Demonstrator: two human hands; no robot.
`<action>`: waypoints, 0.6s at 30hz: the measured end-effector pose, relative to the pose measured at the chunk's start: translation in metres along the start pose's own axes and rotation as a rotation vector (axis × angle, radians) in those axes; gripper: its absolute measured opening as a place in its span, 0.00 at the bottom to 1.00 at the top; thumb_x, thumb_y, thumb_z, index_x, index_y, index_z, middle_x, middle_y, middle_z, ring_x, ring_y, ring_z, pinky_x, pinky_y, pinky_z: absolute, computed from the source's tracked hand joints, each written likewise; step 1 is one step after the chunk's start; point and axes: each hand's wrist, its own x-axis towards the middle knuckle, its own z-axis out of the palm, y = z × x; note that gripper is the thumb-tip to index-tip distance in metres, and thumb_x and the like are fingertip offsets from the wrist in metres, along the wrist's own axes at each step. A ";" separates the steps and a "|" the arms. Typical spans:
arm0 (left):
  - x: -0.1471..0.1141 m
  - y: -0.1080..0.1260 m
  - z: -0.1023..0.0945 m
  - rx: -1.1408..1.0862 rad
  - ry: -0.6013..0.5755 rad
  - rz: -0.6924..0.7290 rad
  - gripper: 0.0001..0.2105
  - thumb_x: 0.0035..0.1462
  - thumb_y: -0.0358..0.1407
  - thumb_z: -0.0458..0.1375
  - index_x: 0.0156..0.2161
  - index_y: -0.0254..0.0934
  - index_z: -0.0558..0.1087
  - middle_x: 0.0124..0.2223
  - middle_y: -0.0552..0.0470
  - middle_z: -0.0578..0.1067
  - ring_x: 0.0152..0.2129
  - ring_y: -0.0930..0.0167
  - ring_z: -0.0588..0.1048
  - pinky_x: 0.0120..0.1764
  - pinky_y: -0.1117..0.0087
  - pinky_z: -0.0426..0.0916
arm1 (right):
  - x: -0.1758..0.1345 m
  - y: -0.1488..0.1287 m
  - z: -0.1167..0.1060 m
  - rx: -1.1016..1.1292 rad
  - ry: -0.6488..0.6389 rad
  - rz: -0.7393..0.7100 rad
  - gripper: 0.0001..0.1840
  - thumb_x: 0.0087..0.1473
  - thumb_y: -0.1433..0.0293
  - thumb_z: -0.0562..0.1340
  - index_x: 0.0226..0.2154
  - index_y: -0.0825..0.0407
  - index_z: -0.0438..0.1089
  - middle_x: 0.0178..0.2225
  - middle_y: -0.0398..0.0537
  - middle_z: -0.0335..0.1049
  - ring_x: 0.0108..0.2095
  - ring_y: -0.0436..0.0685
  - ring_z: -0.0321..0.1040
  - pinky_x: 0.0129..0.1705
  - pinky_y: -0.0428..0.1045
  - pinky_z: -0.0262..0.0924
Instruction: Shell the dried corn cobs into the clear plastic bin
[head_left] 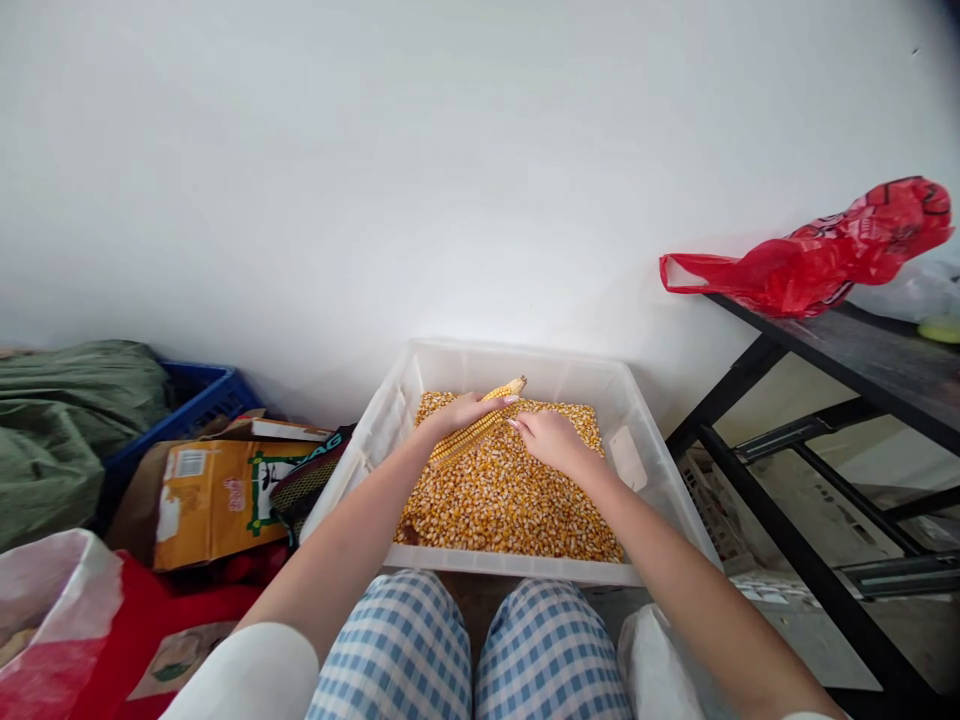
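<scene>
Checked knees (480,650) sit at six o'clock; beyond, your left hand (459,412) and right hand (551,440) clasp a corn cob (480,425) over the kernel-filled tub (637,480) at twelve.

Your bare forearms reach forward from both sides and meet ahead of your knees. Your left hand (459,412) curls palm-down, fingers closed; your right hand (551,440) lies beside it, fingers bent.
</scene>
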 end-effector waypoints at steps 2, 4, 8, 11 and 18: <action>0.001 0.002 0.004 -0.035 0.045 -0.008 0.29 0.43 0.60 0.48 0.32 0.34 0.73 0.38 0.47 0.76 0.35 0.60 0.72 0.35 0.69 0.62 | 0.001 -0.006 0.005 -0.023 0.016 0.070 0.21 0.59 0.66 0.43 0.36 0.54 0.68 0.32 0.54 0.72 0.33 0.56 0.68 0.34 0.48 0.54; 0.003 0.003 0.008 -0.071 0.076 -0.003 0.30 0.43 0.60 0.48 0.35 0.34 0.73 0.39 0.46 0.75 0.36 0.60 0.72 0.36 0.69 0.62 | 0.002 -0.011 0.010 -0.047 0.030 0.135 0.20 0.59 0.67 0.42 0.37 0.55 0.67 0.32 0.56 0.72 0.33 0.57 0.69 0.34 0.49 0.55; 0.004 0.006 0.016 -0.036 0.133 -0.031 0.31 0.43 0.60 0.48 0.36 0.32 0.73 0.37 0.44 0.75 0.35 0.59 0.72 0.35 0.68 0.63 | 0.003 -0.016 0.017 -0.074 0.015 0.224 0.20 0.59 0.70 0.42 0.38 0.57 0.66 0.31 0.59 0.72 0.33 0.60 0.70 0.34 0.51 0.57; 0.003 0.007 0.017 0.001 0.147 -0.030 0.30 0.42 0.60 0.48 0.34 0.33 0.74 0.36 0.45 0.76 0.34 0.60 0.72 0.35 0.68 0.62 | 0.002 -0.013 0.015 -0.064 -0.012 0.182 0.18 0.58 0.70 0.43 0.39 0.57 0.66 0.32 0.59 0.72 0.33 0.60 0.70 0.35 0.50 0.58; -0.003 0.009 0.005 0.005 0.052 0.014 0.29 0.42 0.61 0.47 0.29 0.34 0.73 0.32 0.48 0.75 0.30 0.62 0.71 0.31 0.69 0.61 | 0.002 0.003 0.003 -0.021 0.001 -0.044 0.20 0.59 0.67 0.43 0.37 0.54 0.68 0.33 0.55 0.72 0.33 0.57 0.69 0.35 0.48 0.55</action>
